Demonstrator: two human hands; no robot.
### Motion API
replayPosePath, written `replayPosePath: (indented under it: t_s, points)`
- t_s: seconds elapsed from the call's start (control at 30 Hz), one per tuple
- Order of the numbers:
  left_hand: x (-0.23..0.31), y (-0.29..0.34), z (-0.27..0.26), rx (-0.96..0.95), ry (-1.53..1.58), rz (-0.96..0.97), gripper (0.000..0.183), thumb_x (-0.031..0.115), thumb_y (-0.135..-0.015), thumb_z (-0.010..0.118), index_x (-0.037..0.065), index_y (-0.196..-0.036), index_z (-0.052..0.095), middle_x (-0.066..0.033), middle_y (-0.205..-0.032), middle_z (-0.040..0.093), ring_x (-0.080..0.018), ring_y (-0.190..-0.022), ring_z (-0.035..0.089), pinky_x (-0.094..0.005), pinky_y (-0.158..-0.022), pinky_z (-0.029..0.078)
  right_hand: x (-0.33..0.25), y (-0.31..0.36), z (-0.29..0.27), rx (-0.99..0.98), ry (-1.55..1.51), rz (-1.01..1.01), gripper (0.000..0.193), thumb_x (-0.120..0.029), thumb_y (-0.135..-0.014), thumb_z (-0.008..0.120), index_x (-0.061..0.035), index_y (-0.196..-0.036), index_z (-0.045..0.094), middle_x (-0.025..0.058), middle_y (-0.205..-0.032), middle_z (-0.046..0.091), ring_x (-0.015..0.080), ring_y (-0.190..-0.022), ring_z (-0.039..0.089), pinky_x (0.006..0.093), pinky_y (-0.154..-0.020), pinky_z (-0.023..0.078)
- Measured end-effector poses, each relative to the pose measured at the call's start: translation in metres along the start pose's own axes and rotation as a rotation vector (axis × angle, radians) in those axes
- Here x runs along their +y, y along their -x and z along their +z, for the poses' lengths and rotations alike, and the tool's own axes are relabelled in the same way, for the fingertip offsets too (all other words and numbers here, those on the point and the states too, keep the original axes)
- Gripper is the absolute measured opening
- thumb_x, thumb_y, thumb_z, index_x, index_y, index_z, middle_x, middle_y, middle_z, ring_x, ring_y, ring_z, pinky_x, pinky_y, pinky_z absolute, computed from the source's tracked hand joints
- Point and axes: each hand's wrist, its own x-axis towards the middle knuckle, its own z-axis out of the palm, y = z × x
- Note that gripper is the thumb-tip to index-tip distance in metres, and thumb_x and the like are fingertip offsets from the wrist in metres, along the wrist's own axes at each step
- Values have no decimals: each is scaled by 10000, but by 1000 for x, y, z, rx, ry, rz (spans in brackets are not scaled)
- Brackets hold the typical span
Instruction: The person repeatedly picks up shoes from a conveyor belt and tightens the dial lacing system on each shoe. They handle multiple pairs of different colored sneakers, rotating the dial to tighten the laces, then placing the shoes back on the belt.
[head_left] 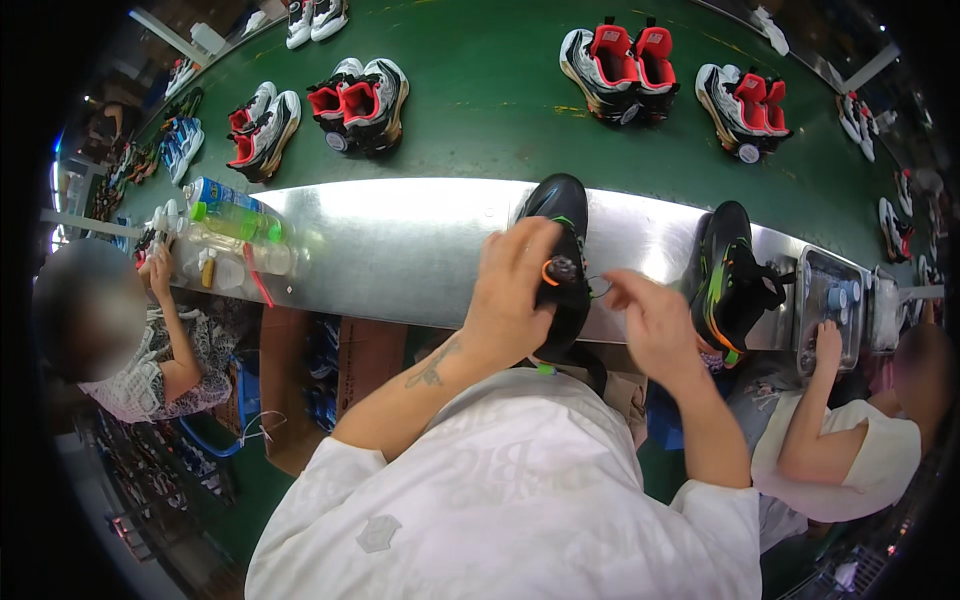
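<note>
In front of me a black sneaker (566,205) with thin green trim stands on the steel ledge, toe pointing away. My left hand (510,290) is closed around its upper near the ankle opening, where an orange-edged loop shows. Beside it, my right hand (655,320) pinches a thin dark strand (600,286) that runs toward the shoe; whether it is a lace or a thread I cannot tell. A second black sneaker (722,280) with green and orange sides sits on the ledge, right of my right hand.
Beyond the steel ledge (400,240), a green surface (480,110) carries several white, black and red sneakers (360,105). Bottles (235,218) cluster at the left. At the right stands a metal tray (815,265), a co-worker's hand (826,345) at it. Another co-worker (165,340) sits at the left.
</note>
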Motion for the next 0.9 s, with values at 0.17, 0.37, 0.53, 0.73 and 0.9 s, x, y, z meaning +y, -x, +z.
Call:
replayPosePath:
  t_s: [0.17, 0.37, 0.53, 0.73, 0.9]
  points:
    - [-21, 29, 33, 106, 114, -342, 678, -11, -780, 839, -27, -1409, 588, -238, -1266, 703, -454, -1076, 713, -436, -904, 595, -29, -63, -12, -138, 155, -387, 227, -154, -1020, 647, -51, -1217, 695, 175, -1022, 743, 384, -922, 722, 505, -810, 575]
    - [-17, 24, 37, 122, 62, -403, 492, -27, -811, 789, -27, -1284, 654, -237, -1154, 734, -433, -998, 738, -461, -864, 589, -57, -98, 6, -677, 699, -6, 275, -312, -986, 736, -48, -1037, 680, 145, -1010, 691, 321, -976, 694, 428, -771, 572]
    - [-15, 22, 35, 82, 105, -424, 459, 57, -828, 807, -28, -1238, 617, -248, -1087, 698, -495, -991, 689, -522, -833, 566, -19, -85, -8, -172, 476, -722, 352, -406, -989, 728, -67, -901, 694, 120, -839, 724, 312, -809, 692, 422, -682, 568]
    - [-15, 28, 40, 65, 86, -497, 503, -42, -800, 759, -38, -1284, 623, -253, -1110, 721, -457, -953, 728, -484, -787, 590, -24, -69, 9, -224, 482, -272, 322, -358, -989, 731, -49, -927, 665, 118, -891, 691, 339, -864, 666, 453, -691, 561]
    - [-16, 24, 41, 56, 71, -405, 510, -18, -782, 764, -35, -1272, 624, -246, -1125, 696, -482, -957, 705, -514, -808, 587, -15, -74, 1, -269, 397, -333, 312, -333, -937, 781, -53, -950, 644, 118, -920, 667, 344, -893, 646, 447, -711, 556]
